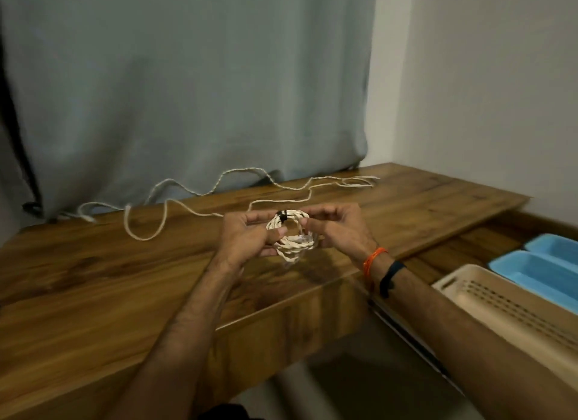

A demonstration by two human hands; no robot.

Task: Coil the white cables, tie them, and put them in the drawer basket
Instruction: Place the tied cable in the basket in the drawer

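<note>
White cable coil (289,236) w/ black tie (282,216), pinched btwn left hand (250,235), right hand (336,228)

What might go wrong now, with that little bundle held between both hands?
The black tie sits at just one spot on the coiled cable, so if the left hand or right hand loosens its grip, the lower loops may spring apart. A second white cable sprawls loose across the table and may snag. The beige basket is off to the right; the coil might unravel on the way.
</note>
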